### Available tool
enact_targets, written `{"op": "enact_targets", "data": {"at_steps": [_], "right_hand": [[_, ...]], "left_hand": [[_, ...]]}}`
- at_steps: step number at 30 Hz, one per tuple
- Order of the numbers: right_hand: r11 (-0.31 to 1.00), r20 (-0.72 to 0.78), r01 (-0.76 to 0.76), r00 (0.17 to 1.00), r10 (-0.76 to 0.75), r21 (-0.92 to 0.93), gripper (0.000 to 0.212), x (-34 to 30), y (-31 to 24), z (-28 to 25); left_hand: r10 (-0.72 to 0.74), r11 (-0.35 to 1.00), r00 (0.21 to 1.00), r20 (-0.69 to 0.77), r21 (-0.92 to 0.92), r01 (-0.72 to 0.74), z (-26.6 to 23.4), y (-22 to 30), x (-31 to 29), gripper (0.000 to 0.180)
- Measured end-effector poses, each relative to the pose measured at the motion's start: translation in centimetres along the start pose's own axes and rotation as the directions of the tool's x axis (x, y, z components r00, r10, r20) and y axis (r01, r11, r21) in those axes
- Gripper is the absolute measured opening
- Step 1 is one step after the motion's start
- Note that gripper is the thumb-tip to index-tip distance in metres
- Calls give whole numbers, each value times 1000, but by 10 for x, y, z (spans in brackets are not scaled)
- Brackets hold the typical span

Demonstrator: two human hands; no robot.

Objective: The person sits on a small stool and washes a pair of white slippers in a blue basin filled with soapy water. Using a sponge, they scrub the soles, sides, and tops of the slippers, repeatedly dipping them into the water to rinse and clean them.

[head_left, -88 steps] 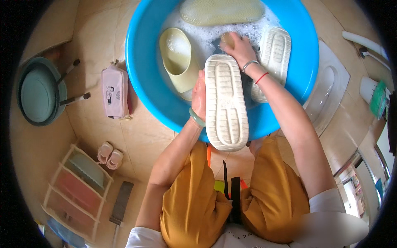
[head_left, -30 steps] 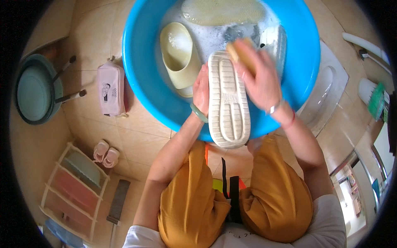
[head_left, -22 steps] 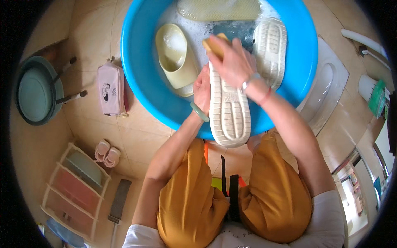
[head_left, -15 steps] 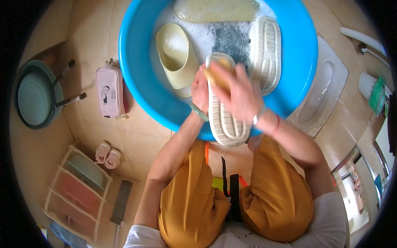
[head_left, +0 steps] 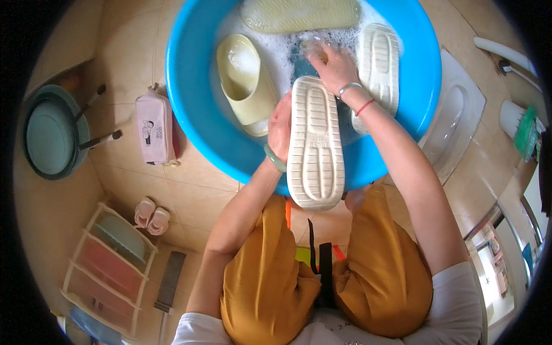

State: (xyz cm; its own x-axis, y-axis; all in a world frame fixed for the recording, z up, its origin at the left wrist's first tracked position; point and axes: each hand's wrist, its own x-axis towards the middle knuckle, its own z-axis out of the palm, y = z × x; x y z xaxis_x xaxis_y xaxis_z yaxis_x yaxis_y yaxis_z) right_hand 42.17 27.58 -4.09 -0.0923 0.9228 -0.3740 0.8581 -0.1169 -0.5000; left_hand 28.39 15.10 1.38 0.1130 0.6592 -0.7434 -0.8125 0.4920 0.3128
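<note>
My left hand (head_left: pixel 280 129) grips a cream slipper (head_left: pixel 315 152) by its left side, with the ribbed sole turned up over the near rim of the blue basin (head_left: pixel 190 109). Beyond the slipper's far end, my right hand (head_left: pixel 335 70) is down at the soapy water, closed around a scrubbing brush (head_left: pixel 323 57), of which only a bit of tan shows. A pale yellow slipper (head_left: pixel 246 80) sits left of my hands with foam inside it. Another pale slipper (head_left: pixel 378 69) floats sole up on the right. At the far side lies a yellowish textured sole (head_left: pixel 299 15).
A pink pouch (head_left: pixel 154 129) lies on the tiled floor left of the basin. Stacked grey-green basins (head_left: pixel 52 132), small pink shoes (head_left: pixel 152 216) and a rack (head_left: pixel 109 264) stand farther left. A white squat toilet (head_left: pixel 454 121) is on the right.
My right hand has moved off the slipper's sole, away from me into the water with the brush. The right-hand floating slipper has drifted slightly right.
</note>
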Motion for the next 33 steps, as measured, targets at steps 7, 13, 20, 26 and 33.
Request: {"op": "enact_targets", "data": {"at_steps": [7, 13, 20, 26, 33], "right_hand": [[761, -86, 66, 996, -13, 646, 52, -20, -10, -42], [893, 183, 444, 874, -449, 71, 58, -159, -67, -86], [987, 83, 153, 985, -150, -37, 49, -60, -55, -43], [917, 176, 368, 903, -391, 151, 56, -158, -56, -73], [943, 132, 330, 933, -334, 47, 49, -110, -53, -58]], "left_hand": [[5, 996, 992, 126, 82, -16, -6, 13, 5, 56], [-4, 1000, 987, 159, -18, 6, -15, 5, 10, 59], [-11, 999, 986, 168, 53, 2, -13, -6, 13, 53], [-120, 985, 982, 148, -105, 136, -40, -5, 14, 57], [-65, 962, 992, 109, -257, 91, -5, -2, 5, 46]]}}
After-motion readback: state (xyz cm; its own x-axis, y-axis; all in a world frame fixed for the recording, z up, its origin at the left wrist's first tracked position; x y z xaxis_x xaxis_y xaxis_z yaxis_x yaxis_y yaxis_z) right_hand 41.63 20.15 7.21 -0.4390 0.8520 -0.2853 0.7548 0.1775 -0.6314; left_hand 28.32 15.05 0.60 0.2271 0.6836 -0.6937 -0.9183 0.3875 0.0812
